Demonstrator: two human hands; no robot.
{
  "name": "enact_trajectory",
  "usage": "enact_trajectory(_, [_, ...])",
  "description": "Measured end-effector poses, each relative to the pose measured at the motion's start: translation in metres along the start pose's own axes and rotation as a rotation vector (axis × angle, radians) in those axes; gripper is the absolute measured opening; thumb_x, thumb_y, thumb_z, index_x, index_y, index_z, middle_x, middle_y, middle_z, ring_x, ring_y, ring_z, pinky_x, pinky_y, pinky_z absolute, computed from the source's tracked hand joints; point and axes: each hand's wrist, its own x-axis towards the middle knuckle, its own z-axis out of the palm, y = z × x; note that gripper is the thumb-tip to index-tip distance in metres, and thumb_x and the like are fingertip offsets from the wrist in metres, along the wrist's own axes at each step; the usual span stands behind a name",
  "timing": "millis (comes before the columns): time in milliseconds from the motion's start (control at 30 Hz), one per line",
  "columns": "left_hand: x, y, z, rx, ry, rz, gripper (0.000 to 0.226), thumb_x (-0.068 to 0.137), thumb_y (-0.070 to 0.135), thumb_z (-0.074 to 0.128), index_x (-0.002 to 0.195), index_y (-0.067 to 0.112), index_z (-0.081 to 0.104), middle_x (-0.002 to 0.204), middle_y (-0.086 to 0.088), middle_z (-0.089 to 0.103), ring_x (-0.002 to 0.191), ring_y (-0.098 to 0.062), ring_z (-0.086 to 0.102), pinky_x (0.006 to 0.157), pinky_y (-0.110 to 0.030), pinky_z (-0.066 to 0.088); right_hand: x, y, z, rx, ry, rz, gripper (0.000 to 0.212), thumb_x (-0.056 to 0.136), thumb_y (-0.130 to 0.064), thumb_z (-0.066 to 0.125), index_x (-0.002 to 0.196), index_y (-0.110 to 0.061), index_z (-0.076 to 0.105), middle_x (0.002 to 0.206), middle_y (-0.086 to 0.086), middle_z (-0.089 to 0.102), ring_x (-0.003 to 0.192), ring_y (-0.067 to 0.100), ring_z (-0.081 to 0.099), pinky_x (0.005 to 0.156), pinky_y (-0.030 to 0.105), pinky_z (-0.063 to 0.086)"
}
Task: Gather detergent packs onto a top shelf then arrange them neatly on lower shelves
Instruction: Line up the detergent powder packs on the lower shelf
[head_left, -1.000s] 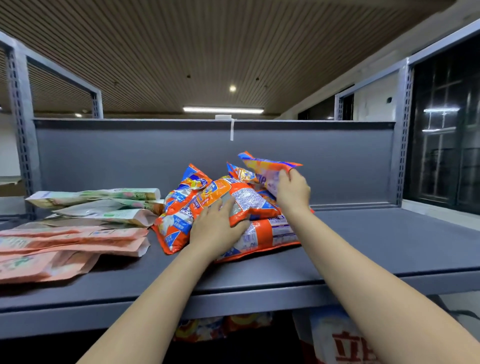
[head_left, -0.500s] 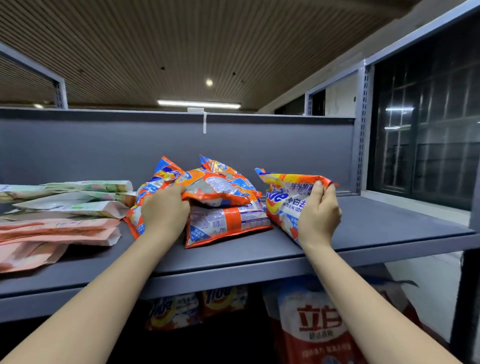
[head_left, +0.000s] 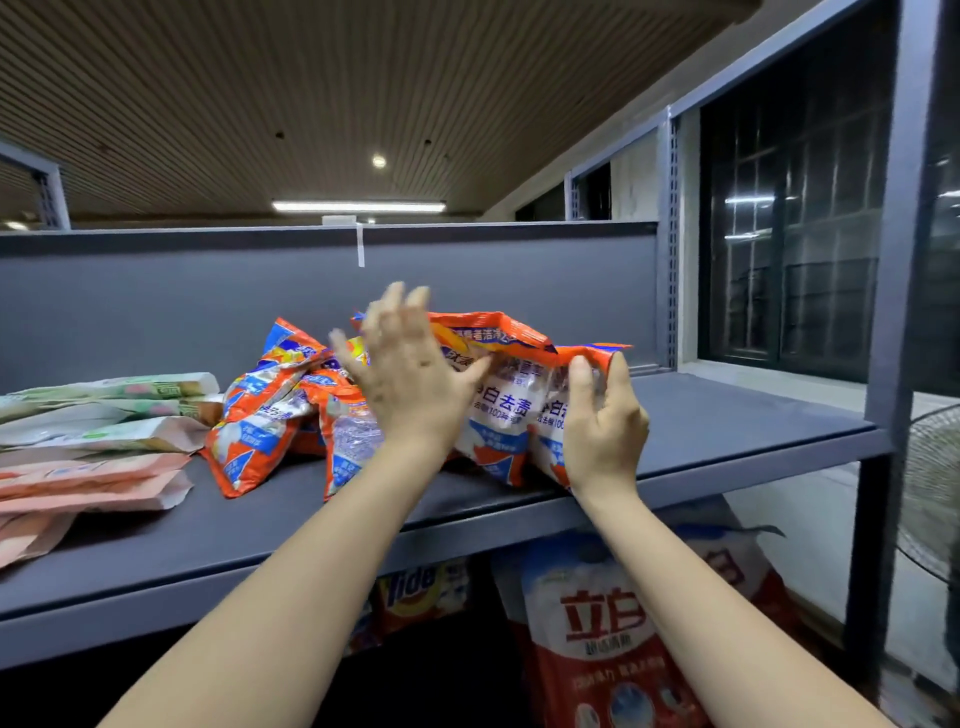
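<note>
Here, the right hand (head_left: 602, 426) grips an orange detergent pack (head_left: 563, 415) upright on the top shelf (head_left: 727, 426); the left hand (head_left: 410, 374) is spread, fingers released.

A barred window (head_left: 784, 249) and a fan (head_left: 932, 488) stand at right.

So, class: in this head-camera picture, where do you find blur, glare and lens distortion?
Head view: the left hand is smeared by motion blur; the ceiling tube light glares white; the wide lens bends the shelf upright at the right edge.
</note>
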Motion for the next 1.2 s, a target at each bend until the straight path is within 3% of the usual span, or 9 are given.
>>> enact_trajectory(67, [0.001,-0.012,0.008,-0.037,-0.129,-0.297,0.121,0.059,0.076,0.066,0.149,0.014,0.013,0.157,-0.009,0.012,0.144,-0.031,0.007,0.111,-0.059,0.006,-0.002,0.002,-0.002,-0.046,-0.026,-0.021,0.036,0.089,-0.043,0.052,0.101,-0.009,0.058,0.076,0.007,0.068,0.07,0.033,0.063,0.065,0.037,0.047])
enact_trajectory(133, [0.005,-0.022,0.016,-0.257,-0.241,-0.426,0.132,0.058,0.075,0.068,0.15,0.01,-0.002,0.157,-0.011,0.012,0.145,-0.028,0.01,0.114,-0.051,0.014,-0.004,0.003,-0.003,-0.082,-0.041,-0.01,0.039,0.088,-0.04,0.061,0.108,-0.007,0.057,0.079,0.007,0.069,0.071,0.033,0.064,0.066,0.039,0.051])
enact_trajectory(233, [0.013,-0.031,0.02,-0.807,-0.452,-0.529,0.08,0.073,0.052,0.073,0.133,0.008,0.043,0.121,0.0,0.061,0.113,-0.014,0.057,0.096,-0.027,0.046,-0.006,0.007,-0.004,-0.061,-0.023,0.059,0.037,0.088,-0.036,0.064,0.112,-0.009,0.055,0.085,0.006,0.07,0.077,0.033,0.066,0.071,0.044,0.053])
enact_trajectory(367, [0.024,-0.046,0.015,-0.919,-0.594,-0.571,0.047,0.077,0.04,0.067,0.114,0.013,0.062,0.108,-0.006,0.069,0.104,-0.024,0.063,0.095,-0.04,0.048,-0.008,0.012,-0.005,-0.068,0.021,0.116,0.03,0.09,-0.034,0.061,0.108,-0.01,0.059,0.087,0.008,0.07,0.079,0.034,0.065,0.07,0.035,0.049])
enact_trajectory(533, [0.019,-0.051,-0.004,-1.0,-0.647,-0.46,0.031,0.071,0.032,0.078,0.098,0.019,0.069,0.082,0.002,0.075,0.071,-0.012,0.072,0.051,-0.017,0.051,-0.007,0.02,-0.009,-0.111,-0.009,0.223,0.022,0.091,-0.037,0.058,0.089,-0.015,0.059,0.085,0.012,0.07,0.081,0.035,0.064,0.068,0.032,0.042])
enact_trajectory(667, [0.002,-0.049,-0.009,-0.866,-0.458,-0.497,0.005,0.085,0.029,0.067,0.086,0.024,0.065,0.084,0.004,0.073,0.072,-0.011,0.07,0.056,-0.02,0.052,-0.002,0.02,-0.019,-0.177,-0.111,0.325,0.036,0.094,-0.043,0.051,0.074,-0.014,0.052,0.079,0.014,0.064,0.08,0.036,0.059,0.065,0.031,0.036])
enact_trajectory(833, [-0.035,-0.06,-0.018,-0.729,-0.171,-0.623,0.039,0.085,0.052,0.054,0.1,0.018,0.065,0.097,-0.003,0.071,0.092,-0.025,0.067,0.087,-0.045,0.053,0.003,0.013,-0.027,0.031,-0.151,0.462,0.04,0.098,-0.031,0.048,0.06,-0.017,0.044,0.062,-0.002,0.051,0.059,0.018,0.048,0.052,0.027,0.033])
enact_trajectory(1033, [-0.076,-0.063,-0.062,-0.772,0.148,-0.674,0.021,0.078,0.059,0.053,0.071,0.044,0.065,0.069,0.017,0.069,0.074,-0.006,0.068,0.074,-0.035,0.055,-0.011,0.006,-0.05,0.221,0.02,0.499,0.042,0.097,-0.039,0.046,0.059,-0.021,0.043,0.049,-0.012,0.055,0.049,0.008,0.055,0.054,0.031,0.046])
enact_trajectory(1200, [-0.111,-0.063,-0.099,-0.869,0.309,-0.681,0.029,0.082,0.053,0.06,0.073,0.026,0.069,0.077,0.009,0.074,0.077,-0.012,0.071,0.068,-0.033,0.058,-0.03,0.001,-0.083,0.33,0.054,0.394,0.041,0.097,-0.037,0.047,0.059,-0.024,0.042,0.046,-0.014,0.051,0.046,0.002,0.052,0.048,0.025,0.042])
